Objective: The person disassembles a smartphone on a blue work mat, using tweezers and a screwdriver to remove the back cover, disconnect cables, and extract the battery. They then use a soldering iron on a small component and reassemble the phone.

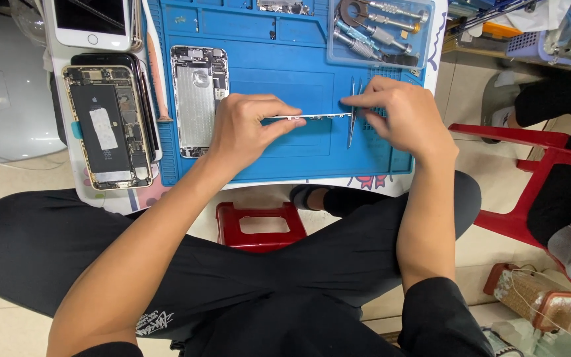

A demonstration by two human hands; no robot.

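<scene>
Left hand (242, 129) pinches the slim logic board (308, 116) edge-on over the blue repair mat (285, 158) — right hand (398, 116) grips tweezers (352, 125) at its end. Best kept level, gentle — tips steady.

A phone repair workshop: a blue repair mat (285, 86) covers the tabletop (434, 39), with opened phones (107, 125), a clear tray of screwdrivers (378, 30), and tweezers (353, 122).

A thin board (308, 116) spans between left hand (242, 129) and right hand (398, 116). Tweezers (353, 119) lie under the right hand; a phone shell (198, 99) lies left of the left hand.
</scene>
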